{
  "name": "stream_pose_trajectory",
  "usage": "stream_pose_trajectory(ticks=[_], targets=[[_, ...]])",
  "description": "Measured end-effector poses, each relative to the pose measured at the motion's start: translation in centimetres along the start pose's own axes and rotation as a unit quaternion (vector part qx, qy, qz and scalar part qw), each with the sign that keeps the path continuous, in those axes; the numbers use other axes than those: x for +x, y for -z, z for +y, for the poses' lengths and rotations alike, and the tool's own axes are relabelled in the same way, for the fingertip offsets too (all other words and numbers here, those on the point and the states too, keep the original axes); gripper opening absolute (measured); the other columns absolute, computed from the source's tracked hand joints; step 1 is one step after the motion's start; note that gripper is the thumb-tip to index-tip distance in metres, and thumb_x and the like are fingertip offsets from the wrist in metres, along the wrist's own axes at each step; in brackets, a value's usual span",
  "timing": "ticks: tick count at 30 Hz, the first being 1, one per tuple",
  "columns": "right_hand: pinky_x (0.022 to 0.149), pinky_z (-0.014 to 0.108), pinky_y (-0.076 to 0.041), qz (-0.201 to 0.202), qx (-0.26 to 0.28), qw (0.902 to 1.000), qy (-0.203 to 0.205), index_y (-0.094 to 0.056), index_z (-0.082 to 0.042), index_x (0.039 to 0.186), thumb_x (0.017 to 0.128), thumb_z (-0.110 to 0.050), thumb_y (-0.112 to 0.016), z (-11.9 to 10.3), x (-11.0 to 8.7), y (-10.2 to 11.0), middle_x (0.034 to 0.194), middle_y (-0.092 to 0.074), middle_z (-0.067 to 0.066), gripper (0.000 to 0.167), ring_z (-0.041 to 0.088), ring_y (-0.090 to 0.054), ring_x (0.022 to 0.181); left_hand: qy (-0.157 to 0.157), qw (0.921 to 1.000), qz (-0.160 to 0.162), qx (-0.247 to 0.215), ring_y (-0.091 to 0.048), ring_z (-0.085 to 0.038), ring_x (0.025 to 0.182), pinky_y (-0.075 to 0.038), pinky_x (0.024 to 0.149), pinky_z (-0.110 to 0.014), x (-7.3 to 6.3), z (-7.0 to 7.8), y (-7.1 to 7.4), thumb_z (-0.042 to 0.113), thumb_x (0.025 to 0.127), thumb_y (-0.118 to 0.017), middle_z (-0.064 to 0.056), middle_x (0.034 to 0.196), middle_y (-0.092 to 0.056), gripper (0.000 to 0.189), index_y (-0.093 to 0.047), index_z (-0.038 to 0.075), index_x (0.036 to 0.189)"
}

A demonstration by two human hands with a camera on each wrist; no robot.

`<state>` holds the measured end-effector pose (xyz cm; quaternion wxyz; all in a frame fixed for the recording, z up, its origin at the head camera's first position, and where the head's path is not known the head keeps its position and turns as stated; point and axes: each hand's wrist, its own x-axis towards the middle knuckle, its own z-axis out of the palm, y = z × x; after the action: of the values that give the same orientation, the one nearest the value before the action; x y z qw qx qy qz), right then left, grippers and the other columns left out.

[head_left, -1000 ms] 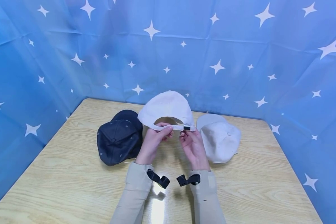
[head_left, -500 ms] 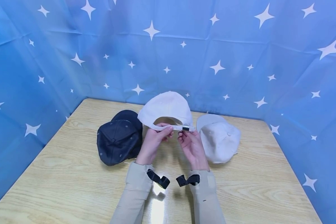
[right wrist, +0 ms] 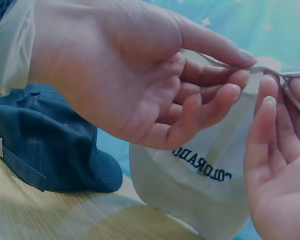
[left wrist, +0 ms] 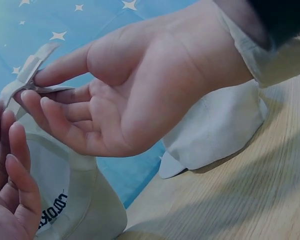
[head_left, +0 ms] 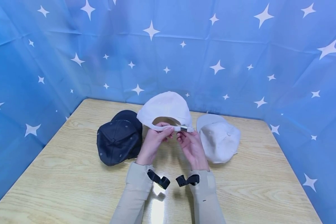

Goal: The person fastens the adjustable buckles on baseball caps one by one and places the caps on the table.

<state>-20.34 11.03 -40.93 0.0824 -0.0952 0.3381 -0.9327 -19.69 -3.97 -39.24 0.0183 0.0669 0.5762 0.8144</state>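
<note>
A white baseball cap (head_left: 166, 107) is held up over the middle of the table, its back opening toward me. My left hand (head_left: 152, 143) pinches the left part of its back strap (head_left: 175, 128) between thumb and fingers. On the right, my right hand (head_left: 193, 147) pinches the strap beside the metal buckle (head_left: 183, 128), with the strap's free end sticking out past it. Dark lettering (right wrist: 202, 162) shows on the cap in the right wrist view. The left wrist view shows my right hand (left wrist: 140, 95) with thumb and index finger together at the strap.
To the left lies a dark navy cap (head_left: 117, 140) on the wooden table (head_left: 72, 186). A second white cap (head_left: 221, 140) lies to the right, close to my right hand. Behind the table hangs a blue curtain (head_left: 170, 53) with white stars.
The buckle end of the strap has shifted slightly left and tilted, along with my right hand. My left hand keeps its pinch almost in place. The other caps have not moved.
</note>
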Motion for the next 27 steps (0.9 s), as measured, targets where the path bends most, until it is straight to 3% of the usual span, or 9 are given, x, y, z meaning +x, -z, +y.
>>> stream_pose_trajectory(ticks=[7, 8, 11, 14, 15, 18, 22, 24, 27], targets=[[0.064, 0.022, -0.047, -0.027, -0.002, 0.9996, -0.01, -0.06, -0.003, 0.093, 0.088, 0.0, -0.053, 0.0, -0.1, 0.1, 0.086, -0.062, 0.007, 0.01, 0.016, -0.059, 0.073, -0.019, 0.9996, -0.014, 0.014, -0.056, -0.02, 0.073, -0.04, 0.062, -0.028, 0.0, -0.4, -0.2, 0.027, 0.078, -0.069, -0.007, 0.081, -0.062, 0.03, -0.058, 0.004, 0.093], [0.065, 0.022, -0.047, -0.028, -0.006, 0.9995, -0.011, -0.06, -0.003, 0.093, 0.088, 0.0, -0.052, 0.1, -0.1, 0.1, 0.086, -0.062, 0.007, 0.01, 0.015, -0.059, 0.074, -0.031, 0.9993, -0.017, 0.013, -0.055, -0.018, 0.072, -0.04, 0.062, -0.028, 0.6, -1.7, 0.1, 0.026, 0.079, -0.069, -0.006, 0.081, -0.062, 0.028, -0.059, 0.005, 0.093], [0.065, 0.021, -0.046, -0.031, -0.016, 0.9993, -0.015, -0.062, -0.004, 0.092, 0.089, 0.0, -0.051, 0.1, -0.1, 0.0, 0.087, -0.062, 0.006, 0.013, 0.015, -0.059, 0.075, -0.053, 0.998, -0.019, 0.03, -0.054, -0.017, 0.071, -0.041, 0.059, -0.028, 1.4, -3.3, 0.7, 0.027, 0.08, -0.067, -0.004, 0.083, -0.062, 0.025, -0.061, 0.008, 0.094], [0.064, 0.02, -0.046, -0.035, -0.023, 0.999, -0.016, -0.063, -0.004, 0.091, 0.089, -0.001, -0.05, 0.2, 0.0, 0.0, 0.087, -0.062, 0.006, 0.014, 0.014, -0.059, 0.075, -0.055, 0.9977, -0.018, 0.034, -0.052, -0.018, 0.07, -0.041, 0.059, -0.029, 1.9, -4.2, 0.9, 0.029, 0.079, -0.068, -0.006, 0.085, -0.061, 0.028, -0.061, 0.006, 0.094], [0.064, 0.02, -0.046, -0.036, -0.022, 0.999, -0.016, -0.063, -0.004, 0.09, 0.089, -0.001, -0.05, 0.2, 0.0, 0.0, 0.087, -0.062, 0.006, 0.014, 0.015, -0.059, 0.074, -0.049, 0.9979, -0.014, 0.041, -0.052, -0.019, 0.069, -0.041, 0.059, -0.03, 1.4, -3.2, 0.5, 0.028, 0.079, -0.068, -0.007, 0.085, -0.061, 0.027, -0.061, 0.006, 0.094], [0.064, 0.02, -0.048, -0.036, -0.015, 0.9991, -0.015, -0.063, -0.003, 0.091, 0.088, -0.001, -0.052, 0.2, 0.0, 0.1, 0.086, -0.062, 0.007, 0.011, 0.015, -0.06, 0.073, -0.048, 0.9977, -0.018, 0.046, -0.054, -0.022, 0.072, -0.042, 0.06, -0.031, 2.6, -5.3, 1.2, 0.03, 0.079, -0.068, -0.009, 0.088, -0.06, 0.031, -0.06, 0.006, 0.096], [0.065, 0.02, -0.049, -0.023, -0.01, 0.9996, -0.015, -0.063, -0.002, 0.091, 0.086, -0.002, -0.056, 0.2, 0.0, 0.1, 0.084, -0.063, 0.008, 0.008, 0.013, -0.06, 0.07, -0.063, 0.9962, -0.036, 0.048, -0.057, -0.023, 0.076, -0.042, 0.058, -0.03, 4.5, -9.0, 2.6, 0.031, 0.081, -0.066, -0.007, 0.091, -0.062, 0.029, -0.06, 0.011, 0.101], [0.065, 0.02, -0.048, -0.015, -0.008, 0.9997, -0.015, -0.063, -0.002, 0.09, 0.086, -0.002, -0.056, 0.2, 0.0, 0.0, 0.083, -0.063, 0.008, 0.008, 0.012, -0.059, 0.069, -0.058, 0.9966, -0.039, 0.044, -0.057, -0.024, 0.077, -0.042, 0.059, -0.03, 3.9, -8.1, 2.2, 0.03, 0.081, -0.065, -0.008, 0.09, -0.062, 0.029, -0.06, 0.01, 0.101], [0.064, 0.02, -0.047, -0.001, 0.004, 0.9999, -0.011, -0.063, -0.003, 0.088, 0.086, 0.0, -0.055, 0.2, 0.0, -0.1, 0.081, -0.063, 0.006, 0.008, 0.012, -0.057, 0.069, -0.04, 0.9981, -0.037, 0.03, -0.056, -0.024, 0.076, -0.041, 0.06, -0.031, 1.9, -4.2, 0.9, 0.028, 0.082, -0.065, -0.008, 0.086, -0.062, 0.028, -0.059, 0.007, 0.099]])
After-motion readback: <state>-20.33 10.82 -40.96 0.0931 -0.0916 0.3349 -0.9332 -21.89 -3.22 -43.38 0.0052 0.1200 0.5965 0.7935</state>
